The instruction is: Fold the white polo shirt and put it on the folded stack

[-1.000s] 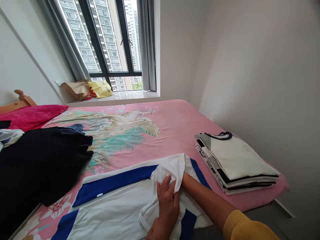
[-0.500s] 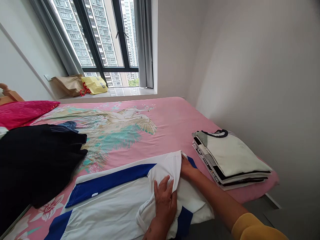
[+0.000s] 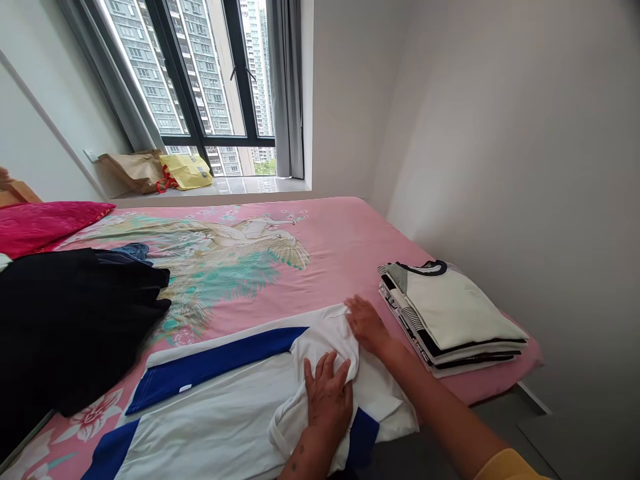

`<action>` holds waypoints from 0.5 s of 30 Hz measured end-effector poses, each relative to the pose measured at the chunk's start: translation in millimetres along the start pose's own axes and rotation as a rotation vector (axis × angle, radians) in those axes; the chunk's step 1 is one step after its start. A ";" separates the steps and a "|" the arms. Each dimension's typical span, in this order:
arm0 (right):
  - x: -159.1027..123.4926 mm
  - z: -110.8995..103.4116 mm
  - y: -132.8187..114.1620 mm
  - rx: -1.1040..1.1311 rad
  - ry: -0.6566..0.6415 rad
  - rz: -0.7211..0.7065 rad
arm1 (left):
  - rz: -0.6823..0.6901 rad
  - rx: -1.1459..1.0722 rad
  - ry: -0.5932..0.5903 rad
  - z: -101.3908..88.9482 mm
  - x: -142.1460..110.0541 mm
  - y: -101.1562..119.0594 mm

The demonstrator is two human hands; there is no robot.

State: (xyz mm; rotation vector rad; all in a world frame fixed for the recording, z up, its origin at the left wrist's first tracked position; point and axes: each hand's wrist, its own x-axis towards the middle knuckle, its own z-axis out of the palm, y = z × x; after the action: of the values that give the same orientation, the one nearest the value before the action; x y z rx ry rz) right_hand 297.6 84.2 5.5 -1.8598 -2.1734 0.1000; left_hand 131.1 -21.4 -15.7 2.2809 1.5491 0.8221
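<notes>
A white shirt with blue panels point(image 3: 215, 403) lies spread across the near side of the bed, its right part bunched and partly folded over. My left hand point(image 3: 329, 393) rests on the bunched white cloth, fingers spread and pressing down. At the shirt's far right edge is my right hand point(image 3: 367, 325), its fingertips at the folded corner of the cloth. Those fingers look stretched out, and no cloth shows gripped in them. A blue panel point(image 3: 363, 437) hangs near the bed's front edge, below my right forearm.
To the right sits a stack of folded shirts point(image 3: 460, 307) near the bed's corner. A heap of black clothes point(image 3: 75, 320) lies at left, beside a red pillow point(image 3: 50, 223). Paper bags point(image 3: 186, 172) stand on the windowsill. The pink bedsheet point(image 3: 345, 233) reaches the wall.
My right hand has come out from under the folded white cloth and now lies at its outer edge. My left hand stays on the shirt. The view has shifted slightly.
</notes>
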 end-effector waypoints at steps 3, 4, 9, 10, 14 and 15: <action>0.8 10.6 -15.5 0.014 -0.135 -0.049 | -0.001 0.009 0.001 -0.4 0.3 0.6; 1.8 13.7 -15.8 -0.007 -0.150 0.037 | 0.000 0.011 0.001 -0.8 0.3 0.9; 6.6 17.5 -3.2 -0.034 -0.024 0.320 | -0.004 0.010 -0.009 -1.0 0.5 1.3; 6.9 18.1 -1.8 0.013 -0.021 0.253 | -0.006 0.007 -0.008 -0.3 0.4 0.9; 10.4 25.8 -1.3 0.199 -0.129 0.078 | -0.015 -0.007 0.020 2.7 -1.1 -0.6; 11.8 26.9 -2.0 0.219 -0.130 0.105 | -0.015 -0.008 0.026 3.0 -1.7 -0.6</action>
State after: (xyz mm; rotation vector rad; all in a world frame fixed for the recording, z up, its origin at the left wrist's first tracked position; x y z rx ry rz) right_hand 287.3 98.8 -17.9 -1.8861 -2.0498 0.4722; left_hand 131.9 -22.4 -18.9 2.2593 1.5691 0.8557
